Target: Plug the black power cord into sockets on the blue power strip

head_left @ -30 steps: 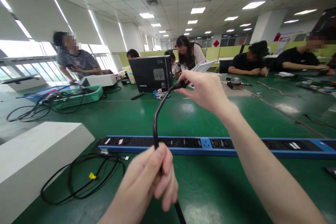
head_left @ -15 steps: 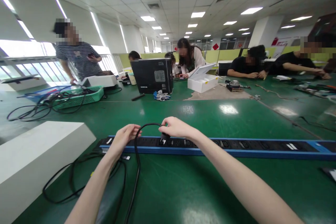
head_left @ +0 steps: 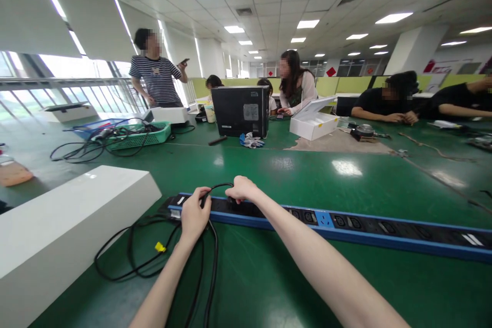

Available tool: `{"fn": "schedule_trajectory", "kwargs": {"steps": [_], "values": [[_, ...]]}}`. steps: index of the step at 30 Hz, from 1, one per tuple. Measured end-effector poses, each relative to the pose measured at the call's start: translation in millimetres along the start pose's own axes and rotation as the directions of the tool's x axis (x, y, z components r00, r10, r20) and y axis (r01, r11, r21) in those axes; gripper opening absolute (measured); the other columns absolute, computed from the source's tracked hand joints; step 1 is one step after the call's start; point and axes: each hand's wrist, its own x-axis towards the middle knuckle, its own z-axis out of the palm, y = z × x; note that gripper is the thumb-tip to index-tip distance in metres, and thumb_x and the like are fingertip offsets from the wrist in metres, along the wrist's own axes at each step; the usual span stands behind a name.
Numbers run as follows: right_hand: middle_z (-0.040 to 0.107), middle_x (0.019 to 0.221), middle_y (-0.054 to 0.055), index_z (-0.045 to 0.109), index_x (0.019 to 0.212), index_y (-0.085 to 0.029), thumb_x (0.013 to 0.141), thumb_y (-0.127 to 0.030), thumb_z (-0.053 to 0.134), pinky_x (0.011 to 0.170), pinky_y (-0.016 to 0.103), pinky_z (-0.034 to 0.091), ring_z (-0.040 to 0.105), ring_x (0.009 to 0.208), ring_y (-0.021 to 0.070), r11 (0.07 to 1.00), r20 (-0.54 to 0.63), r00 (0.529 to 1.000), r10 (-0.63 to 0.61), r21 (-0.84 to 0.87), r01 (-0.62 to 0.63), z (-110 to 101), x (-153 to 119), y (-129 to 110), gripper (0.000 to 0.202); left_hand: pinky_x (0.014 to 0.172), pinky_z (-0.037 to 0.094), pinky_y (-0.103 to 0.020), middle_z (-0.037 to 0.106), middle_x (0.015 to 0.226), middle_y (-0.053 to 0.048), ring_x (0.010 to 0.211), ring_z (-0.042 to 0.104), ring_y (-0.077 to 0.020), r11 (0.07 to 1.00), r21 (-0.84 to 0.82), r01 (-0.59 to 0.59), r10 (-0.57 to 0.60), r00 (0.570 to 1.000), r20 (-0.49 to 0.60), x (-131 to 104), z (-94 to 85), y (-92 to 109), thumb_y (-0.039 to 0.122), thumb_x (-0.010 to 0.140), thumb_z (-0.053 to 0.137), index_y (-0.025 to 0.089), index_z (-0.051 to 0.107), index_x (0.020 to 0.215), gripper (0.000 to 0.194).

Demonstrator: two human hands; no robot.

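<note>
A long blue and black power strip [head_left: 325, 219] lies across the green table in front of me. My right hand [head_left: 244, 189] is closed around the black plug [head_left: 231, 200] of a cable, held down against the strip's sockets near its left part. Whether the plug's pins are in a socket is hidden by the fingers. Just left of it, my left hand [head_left: 196, 212] is closed on the black power cable [head_left: 213, 266], over the strip's left end. From there the cable loops to the plug and runs down toward me. More black cable lies coiled beside my left forearm, with a yellow tag [head_left: 160, 247].
A long white box [head_left: 96, 205] stands at the left. Farther back are a green basket [head_left: 154, 136] of cables, a black computer case [head_left: 240, 113], gloves [head_left: 251, 140] and an open white box [head_left: 313, 127]. Several people are around the table's far side.
The right hand has lowered the plug onto the strip. The left hand has closed on the cable, and the loop between the hands is smaller. The view has swung left.
</note>
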Motion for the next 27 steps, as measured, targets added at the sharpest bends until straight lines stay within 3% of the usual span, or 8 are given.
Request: {"fn": "schedule_trajectory", "kwargs": {"steps": [4,6,9,12,14,17,23,27], "values": [[0.067,0.052,0.005,0.068,0.056,-0.016,0.070,-0.021,0.071,0.068,0.024,0.054,0.071,0.065,0.0190,0.992,-0.021,0.995,0.095,-0.085,-0.097,7,17,-14,0.015,0.101,0.046,-0.041,0.072,0.120,-0.005,0.113,0.065,-0.0249,0.992,0.111,-0.061,0.067,0.997,-0.051,0,-1.3,-2,0.028,0.091,0.051,0.026,0.068,0.104,0.021],[0.067,0.052,0.006,0.068,0.059,-0.015,0.071,-0.019,0.074,0.065,0.024,0.055,0.071,0.062,0.0191,0.992,0.004,0.993,0.118,-0.048,-0.117,8,22,-16,0.014,0.105,0.043,-0.043,0.071,0.124,-0.002,0.117,0.063,-0.0249,0.986,0.138,-0.097,0.103,0.994,-0.038,-1,-1.8,-1,0.025,0.090,0.050,0.027,0.069,0.099,0.021],[0.068,0.055,0.007,0.066,0.068,-0.012,0.076,-0.025,0.076,0.051,0.023,0.053,0.067,0.050,0.0171,0.977,0.136,0.983,0.121,0.158,-0.142,5,22,-8,0.019,0.108,0.040,-0.045,0.071,0.124,0.000,0.118,0.062,-0.0244,0.981,0.156,-0.118,0.123,0.992,-0.018,-1,-1.6,1,0.023,0.090,0.049,0.028,0.070,0.096,0.023],[0.070,0.059,0.010,0.063,0.076,-0.009,0.082,-0.037,0.076,0.043,0.020,0.051,0.064,0.045,0.0148,0.890,0.325,0.942,0.081,0.401,-0.215,2,17,7,0.031,0.107,0.038,-0.045,0.072,0.122,0.000,0.118,0.063,-0.0241,0.980,0.162,-0.111,0.116,0.993,-0.021,-2,-0.1,4,0.024,0.091,0.047,0.029,0.071,0.095,0.025],[0.070,0.060,0.011,0.062,0.079,-0.008,0.086,-0.041,0.073,0.042,0.018,0.051,0.064,0.044,0.0139,0.821,0.371,0.927,0.061,0.509,-0.257,3,15,16,0.035,0.106,0.037,-0.046,0.073,0.122,0.000,0.118,0.063,-0.0241,0.980,0.168,-0.101,0.107,0.994,-0.027,-3,1.6,5,0.025,0.092,0.047,0.029,0.071,0.097,0.025],[0.069,0.058,0.011,0.061,0.080,-0.008,0.090,-0.039,0.068,0.039,0.019,0.050,0.063,0.042,0.0142,0.794,0.302,0.949,0.093,0.552,-0.254,9,16,18,0.033,0.105,0.037,-0.046,0.073,0.122,0.000,0.118,0.063,-0.0245,0.982,0.166,-0.094,0.101,0.994,-0.032,-4,4.1,5,0.026,0.093,0.047,0.030,0.071,0.100,0.026],[0.067,0.053,0.009,0.064,0.070,-0.011,0.087,-0.034,0.067,0.036,0.021,0.046,0.060,0.037,0.0151,0.906,0.114,0.983,0.143,0.384,-0.177,19,19,10,0.029,0.109,0.034,-0.050,0.071,0.127,-0.001,0.122,0.061,-0.0259,0.984,0.142,-0.103,0.108,0.994,-0.029,-5,3.9,8,0.033,0.093,0.053,0.031,0.071,0.107,0.023],[0.067,0.056,0.008,0.065,0.065,-0.013,0.088,-0.040,0.064,0.038,0.022,0.047,0.062,0.039,0.0155,0.926,0.026,0.986,0.162,0.342,-0.161,22,21,11,0.036,0.112,0.033,-0.051,0.067,0.134,-0.001,0.129,0.056,-0.0260,0.984,0.062,-0.169,0.168,0.985,0.027,-4,0.9,21,0.044,0.095,0.053,0.032,0.072,0.106,0.025]]}}
